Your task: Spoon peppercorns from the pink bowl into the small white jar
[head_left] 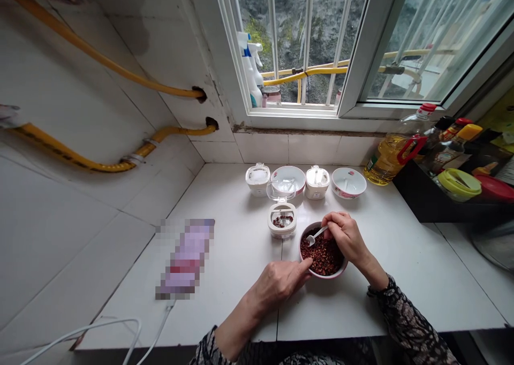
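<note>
A bowl [346, 268] full of dark red, peppercorn-like bits stands on the white tiled counter. My left hand [281, 279] holds its left rim, the thumb over the edge. Pinched in my right hand [344, 235] is a small white spoon [311, 240], its head over the bits. Just left and behind the bowl stands a small jar [282, 233] with its clear lid raised and some of the same bits inside. Farther back are a white jar [257, 180], a flowered bowl [299, 173], another white jar [317, 183] and a second flowered bowl [349, 184].
A blurred-out phone-like object [187, 260] with a white cable [160, 327] lies at the left. An oil bottle [383, 159] and a black rack [415, 194] of bottles stand at the right. Yellow pipes [100, 167] run along the left wall; a barred window is behind.
</note>
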Action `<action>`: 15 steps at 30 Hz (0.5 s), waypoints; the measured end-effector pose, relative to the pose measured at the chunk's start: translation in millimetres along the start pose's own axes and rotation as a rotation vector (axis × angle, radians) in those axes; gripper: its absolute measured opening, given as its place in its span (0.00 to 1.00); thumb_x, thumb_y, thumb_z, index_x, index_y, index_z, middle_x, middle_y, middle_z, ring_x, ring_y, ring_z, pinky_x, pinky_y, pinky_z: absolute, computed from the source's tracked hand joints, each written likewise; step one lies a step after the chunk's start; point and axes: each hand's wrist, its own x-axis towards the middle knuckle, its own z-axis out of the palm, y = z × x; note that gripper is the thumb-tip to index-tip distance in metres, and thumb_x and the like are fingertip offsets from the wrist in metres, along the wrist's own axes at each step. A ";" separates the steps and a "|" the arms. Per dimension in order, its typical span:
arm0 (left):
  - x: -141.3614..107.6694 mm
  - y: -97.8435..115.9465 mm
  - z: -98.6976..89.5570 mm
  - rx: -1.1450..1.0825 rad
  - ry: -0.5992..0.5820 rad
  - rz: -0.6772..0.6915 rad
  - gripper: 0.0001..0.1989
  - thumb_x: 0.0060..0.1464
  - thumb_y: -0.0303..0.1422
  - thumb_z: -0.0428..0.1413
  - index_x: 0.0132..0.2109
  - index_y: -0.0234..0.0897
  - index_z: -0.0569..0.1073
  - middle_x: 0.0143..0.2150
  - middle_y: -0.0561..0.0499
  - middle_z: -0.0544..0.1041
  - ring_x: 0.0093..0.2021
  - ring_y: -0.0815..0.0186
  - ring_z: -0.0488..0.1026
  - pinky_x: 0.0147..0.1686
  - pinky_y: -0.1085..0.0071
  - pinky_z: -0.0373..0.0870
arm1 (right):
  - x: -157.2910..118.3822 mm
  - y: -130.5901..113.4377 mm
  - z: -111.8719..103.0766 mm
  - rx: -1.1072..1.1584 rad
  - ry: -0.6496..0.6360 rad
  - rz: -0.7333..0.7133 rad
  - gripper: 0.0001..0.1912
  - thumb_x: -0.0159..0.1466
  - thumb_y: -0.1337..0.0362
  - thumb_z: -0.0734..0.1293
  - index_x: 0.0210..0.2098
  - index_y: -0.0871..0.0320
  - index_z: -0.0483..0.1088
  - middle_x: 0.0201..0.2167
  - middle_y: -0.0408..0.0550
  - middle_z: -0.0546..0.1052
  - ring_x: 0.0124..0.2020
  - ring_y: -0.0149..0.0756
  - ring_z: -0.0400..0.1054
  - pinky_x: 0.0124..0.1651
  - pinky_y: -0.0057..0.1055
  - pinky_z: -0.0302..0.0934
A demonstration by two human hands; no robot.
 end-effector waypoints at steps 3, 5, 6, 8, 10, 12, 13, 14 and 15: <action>1.4 0.3 -1.2 0.002 0.009 0.009 0.12 0.70 0.29 0.43 0.53 0.26 0.66 0.24 0.55 0.72 0.19 0.71 0.69 0.18 0.76 0.67 | 0.4 2.2 -5.6 0.042 0.044 0.044 0.11 0.60 0.67 0.57 0.26 0.54 0.69 0.16 0.40 0.74 0.24 0.37 0.68 0.46 0.38 0.59; 1.0 0.2 -1.0 -0.007 0.012 0.009 0.12 0.70 0.29 0.44 0.53 0.26 0.66 0.24 0.54 0.72 0.20 0.71 0.69 0.18 0.76 0.67 | 0.3 3.5 -8.8 0.091 0.056 0.077 0.10 0.60 0.66 0.58 0.26 0.55 0.69 0.15 0.39 0.73 0.22 0.36 0.67 0.43 0.37 0.61; 0.5 0.1 -0.7 -0.010 0.010 0.007 0.12 0.70 0.29 0.44 0.54 0.26 0.65 0.24 0.54 0.72 0.20 0.71 0.69 0.18 0.76 0.67 | 0.2 3.9 -9.7 0.125 0.056 0.098 0.10 0.59 0.66 0.58 0.26 0.55 0.69 0.15 0.39 0.73 0.21 0.35 0.67 0.41 0.36 0.61; -0.8 -0.2 0.2 -0.010 0.004 0.005 0.12 0.69 0.29 0.44 0.54 0.26 0.65 0.25 0.54 0.72 0.20 0.71 0.69 0.19 0.76 0.68 | 0.0 4.5 -10.3 0.204 0.051 0.149 0.10 0.59 0.64 0.58 0.25 0.55 0.68 0.15 0.40 0.72 0.20 0.35 0.67 0.35 0.34 0.61; -1.9 -0.5 1.0 -0.005 0.003 0.004 0.13 0.69 0.29 0.45 0.55 0.26 0.65 0.25 0.54 0.72 0.20 0.71 0.69 0.20 0.77 0.68 | 0.6 4.8 -10.0 0.287 0.046 0.203 0.09 0.58 0.63 0.58 0.26 0.56 0.68 0.15 0.41 0.72 0.20 0.35 0.67 0.31 0.32 0.61; -2.5 -0.6 1.4 -0.005 0.000 0.002 0.13 0.69 0.29 0.45 0.56 0.26 0.65 0.25 0.54 0.72 0.21 0.71 0.70 0.20 0.77 0.69 | 2.6 4.2 -10.1 0.363 0.044 0.242 0.09 0.57 0.62 0.59 0.26 0.57 0.68 0.15 0.41 0.71 0.20 0.34 0.66 0.28 0.31 0.60; -2.6 -0.6 1.4 -0.007 -0.001 0.001 0.13 0.69 0.29 0.45 0.55 0.26 0.65 0.25 0.54 0.72 0.21 0.72 0.70 0.20 0.77 0.69 | 4.2 3.1 -10.4 0.396 0.045 0.249 0.08 0.57 0.62 0.59 0.26 0.57 0.68 0.15 0.42 0.71 0.20 0.34 0.66 0.28 0.31 0.60; -2.5 -0.5 1.4 -0.011 -0.004 0.000 0.13 0.69 0.29 0.45 0.55 0.26 0.65 0.25 0.54 0.72 0.21 0.72 0.70 0.20 0.77 0.69 | 6.0 1.2 -10.8 0.423 0.047 0.248 0.08 0.58 0.62 0.60 0.27 0.57 0.68 0.15 0.42 0.72 0.21 0.34 0.66 0.29 0.31 0.61; -2.4 -0.4 1.3 -0.015 -0.007 -0.001 0.13 0.69 0.29 0.45 0.55 0.26 0.65 0.25 0.54 0.72 0.20 0.71 0.70 0.20 0.77 0.68 | 8.0 -1.6 -11.1 0.442 0.051 0.236 0.08 0.58 0.62 0.60 0.28 0.57 0.68 0.16 0.42 0.72 0.21 0.34 0.66 0.29 0.31 0.61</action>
